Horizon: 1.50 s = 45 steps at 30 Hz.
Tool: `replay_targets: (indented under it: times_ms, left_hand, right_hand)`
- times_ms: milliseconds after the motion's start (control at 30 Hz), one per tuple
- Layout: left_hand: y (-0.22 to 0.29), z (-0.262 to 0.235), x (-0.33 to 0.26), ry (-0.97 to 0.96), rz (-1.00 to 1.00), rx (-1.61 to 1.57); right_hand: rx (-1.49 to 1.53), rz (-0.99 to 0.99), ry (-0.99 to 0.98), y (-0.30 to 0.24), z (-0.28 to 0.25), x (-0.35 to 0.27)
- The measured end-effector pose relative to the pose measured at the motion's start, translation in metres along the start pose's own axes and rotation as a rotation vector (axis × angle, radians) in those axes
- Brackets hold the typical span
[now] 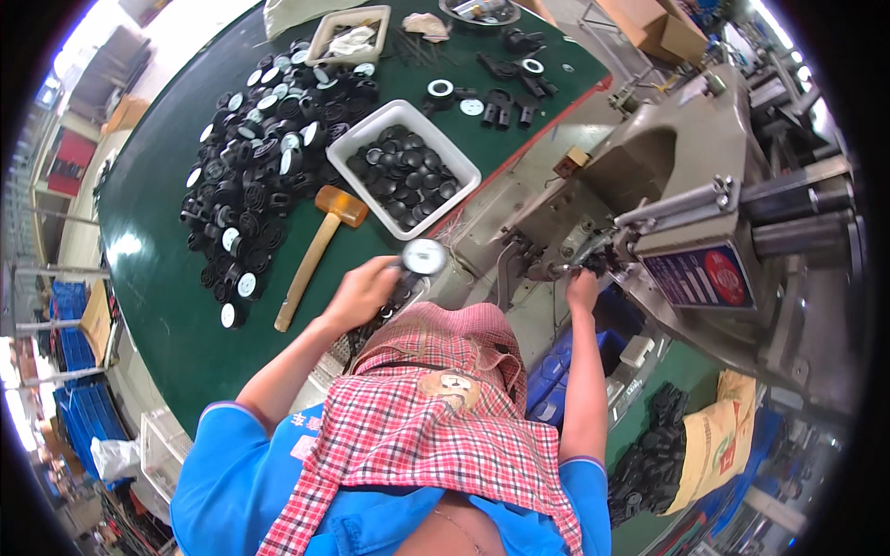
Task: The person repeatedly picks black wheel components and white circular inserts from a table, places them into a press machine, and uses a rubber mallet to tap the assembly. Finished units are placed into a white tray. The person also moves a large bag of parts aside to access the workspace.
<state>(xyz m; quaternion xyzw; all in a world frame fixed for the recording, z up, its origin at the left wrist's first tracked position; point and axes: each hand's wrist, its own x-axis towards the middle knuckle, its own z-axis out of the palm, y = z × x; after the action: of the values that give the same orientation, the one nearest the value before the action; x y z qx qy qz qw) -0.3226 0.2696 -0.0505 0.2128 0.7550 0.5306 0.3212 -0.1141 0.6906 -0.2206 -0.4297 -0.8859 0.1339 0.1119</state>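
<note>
Round white-faced black part [425, 257] sits gripped in the closed left hand [363, 292] beside the white tray [358, 139], while the right hand [582, 289] pinches a small black piece [593, 264] at the grey machine [667, 157].

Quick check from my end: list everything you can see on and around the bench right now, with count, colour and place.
Round capped parts: large heap, black and white, left on the green table.
White tray: one, full of black parts, table centre.
Mallet: one, wooden, beside the heap.
Beige tray: one, holding rags, far edge.
Loose black parts: several, far right of the table.
Press machine: one, grey, right.
Sack: one, tan, black parts spilling, lower right.
Blue crates: stacked, lower left.
Left hand: holds a white-faced round part.
Right hand: at the machine's tooling.
</note>
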Motion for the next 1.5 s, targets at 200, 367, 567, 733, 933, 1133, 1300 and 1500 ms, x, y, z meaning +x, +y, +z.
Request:
replay_targets:
  times_ms: [200, 367, 567, 733, 933, 1133, 1300, 1500]
  left_hand:
    - [-0.031, -0.055, -0.026, 0.333, 0.037, 0.893]
    - [0.028, -0.038, 0.009, 0.586, 0.191, 0.804]
    - [0.041, 0.012, 0.131, 0.377, 0.515, 0.855]
    - [0.033, 0.041, 0.179, 0.274, 0.353, 0.969]
    - [0.033, 0.035, 0.147, 0.547, 0.481, 0.664]
    - [0.044, 0.031, 0.09, 0.589, 0.407, 0.467]
    - [0.036, 0.033, 0.05, 0.547, 0.262, 0.228]
    - [0.014, 0.01, -0.016, 0.612, 0.066, -0.041]
  right_hand:
    - [-0.263, -0.258, 0.237, 0.087, 0.043, 0.034]
    - [-0.228, -0.277, 0.197, 0.092, 0.022, 0.036]
    - [-0.079, -0.2, 0.007, 0.039, -0.013, 0.028]
    - [-0.104, -0.278, 0.17, 0.099, 0.01, 0.029]
    - [-0.047, -0.322, 0.205, 0.073, 0.0, 0.034]
    - [0.037, -0.247, 0.089, 0.087, 0.001, 0.036]
    - [0.52, 0.141, -0.19, 0.117, 0.006, 0.038]
    - [1.462, 0.296, -0.719, -0.009, -0.101, 0.009]
